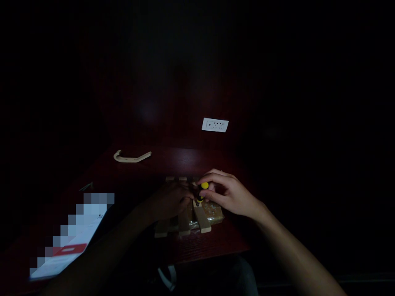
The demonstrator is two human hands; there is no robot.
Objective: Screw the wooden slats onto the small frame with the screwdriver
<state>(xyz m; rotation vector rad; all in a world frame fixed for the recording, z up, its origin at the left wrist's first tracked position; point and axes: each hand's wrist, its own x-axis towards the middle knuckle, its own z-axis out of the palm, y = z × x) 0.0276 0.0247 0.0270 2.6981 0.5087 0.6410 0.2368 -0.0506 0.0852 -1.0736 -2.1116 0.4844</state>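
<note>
My right hand is closed round a short yellow and black screwdriver, held upright with its tip down on a pale wooden slat. Close beside the tip, my left hand lies in shadow over the slats with its fingers bent together; what they grip is hidden. Two more slats run alongside to the left. Beneath them is a shiny brown block that looks wrapped in clear tape.
A curved wooden piece lies at the back left of the dark red table. A bright, partly pixelated screen or sheet is at the left. On the wall behind is a white socket plate. The surroundings are very dark.
</note>
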